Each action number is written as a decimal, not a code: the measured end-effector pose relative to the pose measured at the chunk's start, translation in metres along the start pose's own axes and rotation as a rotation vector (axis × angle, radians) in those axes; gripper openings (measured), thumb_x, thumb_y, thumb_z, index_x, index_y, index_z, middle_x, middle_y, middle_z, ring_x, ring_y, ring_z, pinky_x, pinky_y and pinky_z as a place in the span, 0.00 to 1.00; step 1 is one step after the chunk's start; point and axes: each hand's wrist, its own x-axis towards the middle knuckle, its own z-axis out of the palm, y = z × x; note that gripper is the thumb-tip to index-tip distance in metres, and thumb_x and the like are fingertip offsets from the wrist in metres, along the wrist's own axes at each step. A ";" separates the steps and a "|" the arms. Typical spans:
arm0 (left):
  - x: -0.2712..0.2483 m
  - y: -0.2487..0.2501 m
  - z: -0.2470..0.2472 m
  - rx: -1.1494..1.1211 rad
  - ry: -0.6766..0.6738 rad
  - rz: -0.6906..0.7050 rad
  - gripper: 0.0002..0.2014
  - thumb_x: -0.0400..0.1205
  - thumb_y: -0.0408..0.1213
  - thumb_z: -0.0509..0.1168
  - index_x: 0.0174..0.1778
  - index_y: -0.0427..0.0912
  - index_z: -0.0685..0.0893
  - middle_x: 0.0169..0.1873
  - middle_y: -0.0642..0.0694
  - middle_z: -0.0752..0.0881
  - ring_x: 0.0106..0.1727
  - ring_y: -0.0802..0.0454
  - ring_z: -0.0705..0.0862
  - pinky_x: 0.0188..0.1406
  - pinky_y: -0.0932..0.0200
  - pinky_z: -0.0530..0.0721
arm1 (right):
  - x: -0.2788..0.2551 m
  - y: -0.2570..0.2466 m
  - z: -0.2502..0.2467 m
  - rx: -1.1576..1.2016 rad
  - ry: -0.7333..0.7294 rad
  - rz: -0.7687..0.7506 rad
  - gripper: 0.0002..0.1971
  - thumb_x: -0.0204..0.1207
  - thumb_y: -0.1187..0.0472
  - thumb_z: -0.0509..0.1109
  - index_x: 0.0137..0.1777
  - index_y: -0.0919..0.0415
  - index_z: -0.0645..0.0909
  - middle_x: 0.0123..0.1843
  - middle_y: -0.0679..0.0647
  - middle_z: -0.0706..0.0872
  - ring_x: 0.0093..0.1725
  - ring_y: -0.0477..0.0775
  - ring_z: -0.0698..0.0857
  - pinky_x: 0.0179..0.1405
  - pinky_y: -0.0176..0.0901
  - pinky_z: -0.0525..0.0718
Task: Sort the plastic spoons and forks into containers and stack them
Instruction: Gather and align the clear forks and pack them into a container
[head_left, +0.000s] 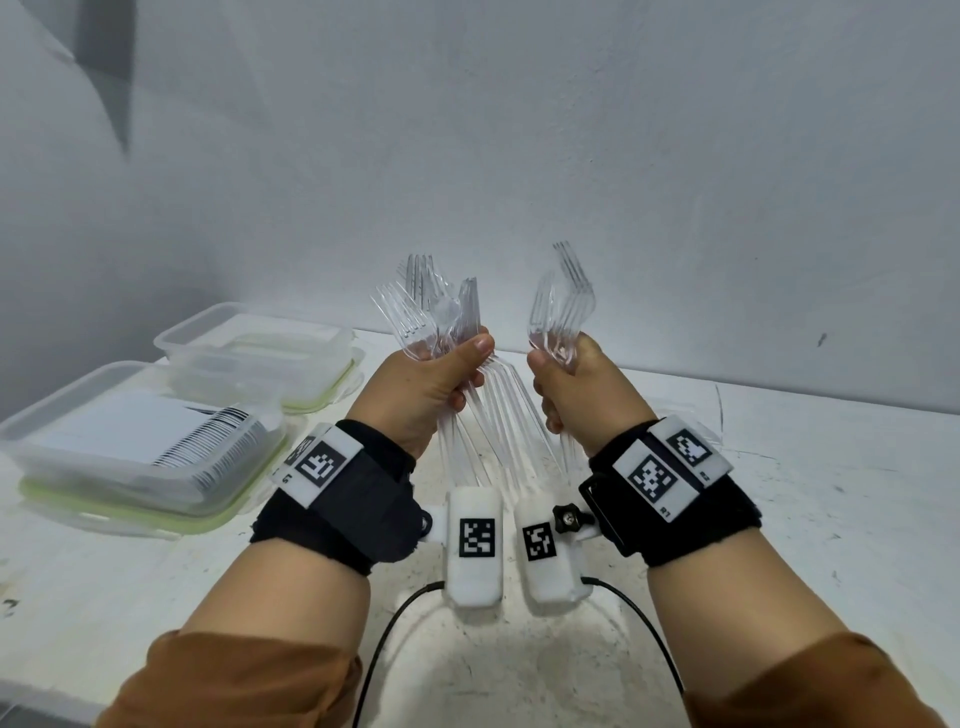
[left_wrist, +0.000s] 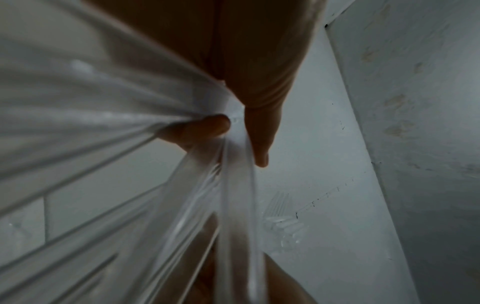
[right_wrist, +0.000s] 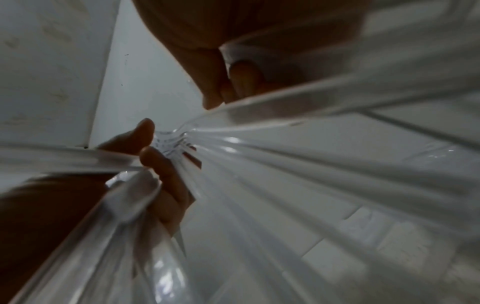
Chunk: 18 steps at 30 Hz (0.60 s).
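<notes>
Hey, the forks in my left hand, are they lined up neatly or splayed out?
Splayed. The forks in your left hand fan out, prongs pointing different ways and handles spreading below your grip.

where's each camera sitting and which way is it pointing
Head: worn on the head, looks forward and down at the table, the containers, and both forearms and hands.
Left wrist: looks along the left hand at its forks.
Right wrist: looks along the right hand at its forks.
Shared: the head view shows both fork bundles.
</notes>
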 end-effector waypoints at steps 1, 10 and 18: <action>0.000 0.000 0.000 0.000 0.002 0.003 0.01 0.77 0.34 0.69 0.41 0.44 0.86 0.27 0.54 0.85 0.25 0.63 0.79 0.20 0.71 0.72 | 0.000 0.000 0.001 -0.014 0.000 0.006 0.13 0.83 0.56 0.60 0.65 0.58 0.71 0.37 0.48 0.75 0.29 0.48 0.71 0.34 0.45 0.73; 0.001 0.001 -0.001 0.029 0.031 -0.013 0.01 0.76 0.37 0.71 0.40 0.46 0.87 0.27 0.52 0.83 0.28 0.58 0.76 0.25 0.67 0.71 | -0.005 -0.004 -0.001 0.090 0.030 -0.099 0.12 0.78 0.67 0.67 0.47 0.47 0.84 0.35 0.45 0.86 0.29 0.43 0.78 0.29 0.31 0.74; -0.001 0.005 0.004 0.004 0.018 0.007 0.01 0.77 0.34 0.70 0.40 0.42 0.85 0.23 0.55 0.83 0.26 0.61 0.79 0.22 0.69 0.72 | -0.006 -0.005 0.002 0.109 0.024 -0.110 0.07 0.76 0.64 0.70 0.51 0.53 0.86 0.25 0.39 0.84 0.23 0.32 0.79 0.24 0.23 0.75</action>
